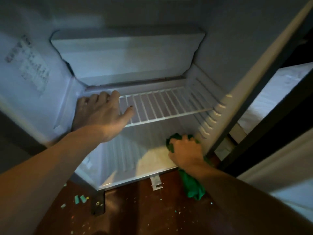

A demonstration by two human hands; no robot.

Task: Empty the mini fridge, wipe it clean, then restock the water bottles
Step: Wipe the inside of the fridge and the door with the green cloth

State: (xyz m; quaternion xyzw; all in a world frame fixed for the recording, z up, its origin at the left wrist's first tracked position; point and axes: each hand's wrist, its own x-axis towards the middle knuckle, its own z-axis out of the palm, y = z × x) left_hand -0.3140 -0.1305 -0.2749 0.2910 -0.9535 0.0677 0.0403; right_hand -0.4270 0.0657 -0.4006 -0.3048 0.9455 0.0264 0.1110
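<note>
The open mini fridge (pixel 50 92) fills the view, with no bottles inside. A white wire shelf (pixel 162 106) spans its middle. My left hand (pixel 100 111) lies flat on the left end of that shelf, fingers spread and holding nothing. My right hand (pixel 184 151) presses a bunched green cloth (pixel 193 187) against the fridge floor (pixel 149 143) at the right front corner. The cloth's tail hangs out over the front lip. No water bottles are in view.
A freezer compartment flap (pixel 127 56) hangs above the shelf. The fridge door (pixel 250 65) stands open on the right, with a white bed (pixel 274 92) beyond it. The dark wooden floor (pixel 144 209) below carries small green and white scraps (pixel 79 199).
</note>
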